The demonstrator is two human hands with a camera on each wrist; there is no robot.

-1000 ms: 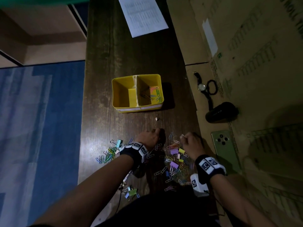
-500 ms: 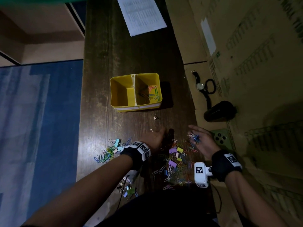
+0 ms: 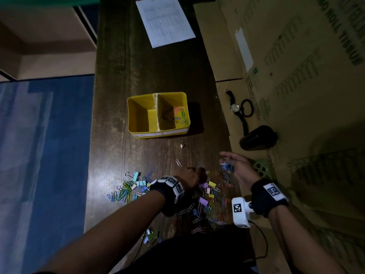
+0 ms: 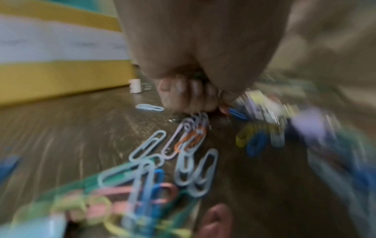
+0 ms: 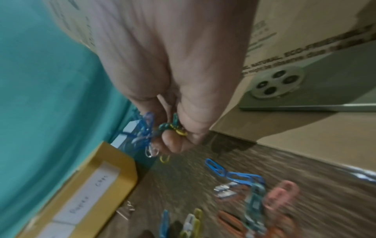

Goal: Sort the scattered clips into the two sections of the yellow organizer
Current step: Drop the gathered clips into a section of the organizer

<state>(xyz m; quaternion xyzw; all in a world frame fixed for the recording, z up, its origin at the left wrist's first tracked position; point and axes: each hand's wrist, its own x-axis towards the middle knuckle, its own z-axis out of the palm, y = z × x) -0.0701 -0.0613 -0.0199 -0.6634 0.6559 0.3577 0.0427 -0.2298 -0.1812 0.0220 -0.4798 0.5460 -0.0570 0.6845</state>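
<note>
right grip lifted, holding paper clips

Dim room, low light. Dark wood-grain desk runs down the middle w/ a printed paper sheet at its far end. Blue carpet on the floor to the left, beige wall/skirting beyond. Flattened cardboard w/ green print covers the right side.
</note>
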